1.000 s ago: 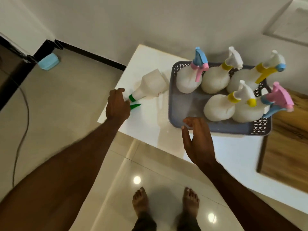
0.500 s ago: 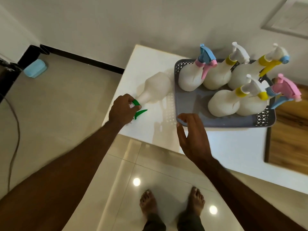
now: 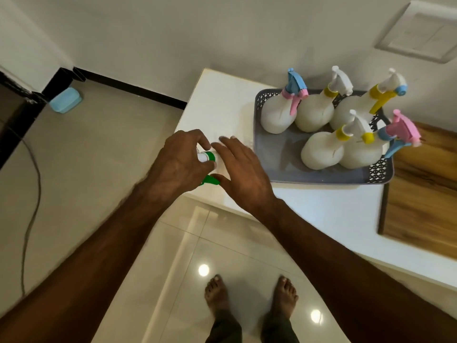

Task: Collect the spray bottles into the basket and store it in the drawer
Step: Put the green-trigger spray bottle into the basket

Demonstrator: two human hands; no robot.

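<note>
White tabletop (image 3: 309,209) against a plain wall, glossy tile floor below, bare feet at the near edge of the view.

Left hand (image 3: 176,160) is closed around the head of the green-trigger spray bottle (image 3: 209,157) at the table's left near corner; only the green collar, a bit of white neck and the green trigger tip show between the two hands. Bottle body is hidden, so can't tell whether it's lifted or on the table.

Right hand (image 3: 243,174) is just right of it, fingers spread and open, thumb beside the green trigger, palm down over where the body would be. Can't tell if it touches the bottle.

Grey basket (image 3: 272,157) sits right of the hands on the tabletop, five white spray bottles upright inside: three along the far side, two near right.

Wooden panel (image 3: 425,194) lies right of the basket. Blue object (image 3: 65,100) on the floor far left, cable near it.
</note>
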